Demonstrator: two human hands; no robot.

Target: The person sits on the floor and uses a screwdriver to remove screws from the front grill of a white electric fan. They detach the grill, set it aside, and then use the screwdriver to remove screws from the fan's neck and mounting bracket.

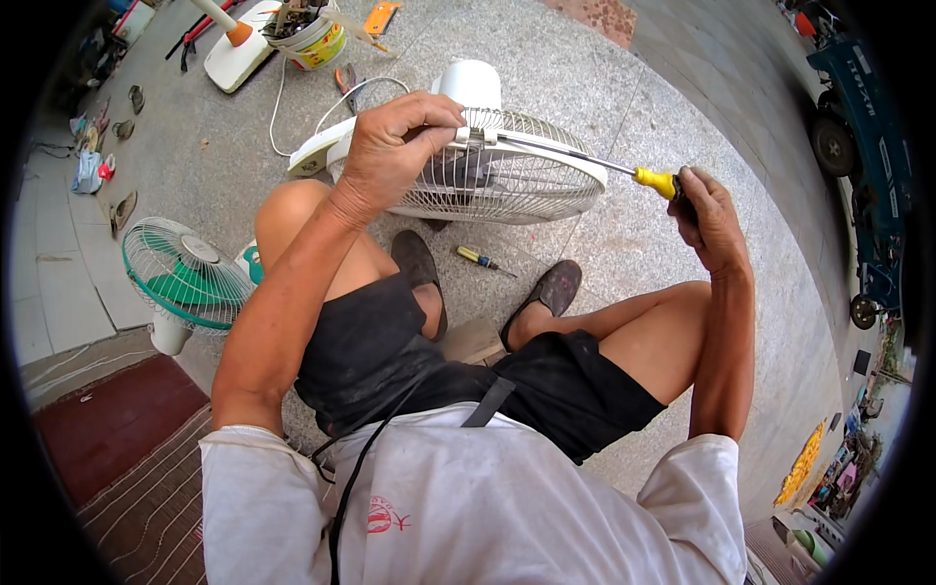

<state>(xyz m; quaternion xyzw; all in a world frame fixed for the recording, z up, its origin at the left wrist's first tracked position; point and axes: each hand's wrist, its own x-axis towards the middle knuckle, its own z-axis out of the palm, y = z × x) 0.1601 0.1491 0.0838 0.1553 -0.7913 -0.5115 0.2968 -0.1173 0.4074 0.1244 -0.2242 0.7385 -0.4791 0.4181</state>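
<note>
White fan [517, 185], bulging wire cage [561, 190], left grip [390, 146] pinching its rim [536, 145], right grip [712, 219] clasping yellow screwdriver [655, 182]

The right hand [714, 222] holds a screwdriver [655, 181] at a white fan [492, 178].

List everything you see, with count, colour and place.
Large wire-caged fan: one, white, floor ahead.
Long screwdriver: one, yellow and black handle, right hand.
Short screwdriver: one, yellow and dark, floor, centre.
Small wire-caged fan: one, green and white, left.
Round plastic bucket: one, white and yellow, upper left.
Pliers: one, orange handles, beside bucket.
Flat pedestal base: one, white, upper left.
Wheeled vehicle: one, dark teal, far right.
Blurred clutter: count unclear, mixed colours, far left.
Shoes: two, dark, worn.
Left hand: one, at the large fan's rim.
Right hand: one, around the long screwdriver.
</note>
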